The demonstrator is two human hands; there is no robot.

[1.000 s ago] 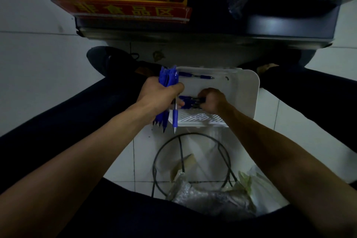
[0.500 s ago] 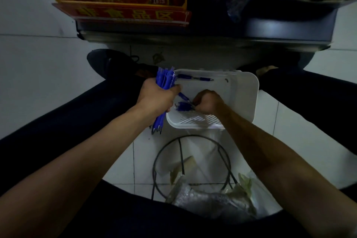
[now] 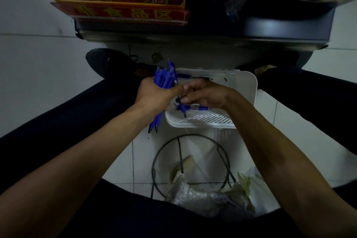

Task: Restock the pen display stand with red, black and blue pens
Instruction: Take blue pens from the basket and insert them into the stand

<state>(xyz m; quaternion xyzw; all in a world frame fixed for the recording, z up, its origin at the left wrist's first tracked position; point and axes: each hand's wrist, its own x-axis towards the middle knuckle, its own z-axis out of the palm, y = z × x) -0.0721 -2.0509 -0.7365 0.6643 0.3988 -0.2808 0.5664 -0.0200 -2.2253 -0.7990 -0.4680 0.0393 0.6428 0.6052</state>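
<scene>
- Blue pen bundle (image 3: 163, 81): gripped in left hand (image 3: 154, 94), fingers curled round it.
- Right hand (image 3: 204, 92): fingertips pinch single blue pen (image 3: 182, 109) over white slotted basket (image 3: 249, 91).

Floor (image 3: 38, 83): white tile. White slotted basket (image 3: 249, 91) stands beneath the right hand (image 3: 208, 94). Black wire ring stand (image 3: 153, 168) and crumpled plastic wrapping (image 3: 193, 197) lie nearer the person than both hands.
</scene>
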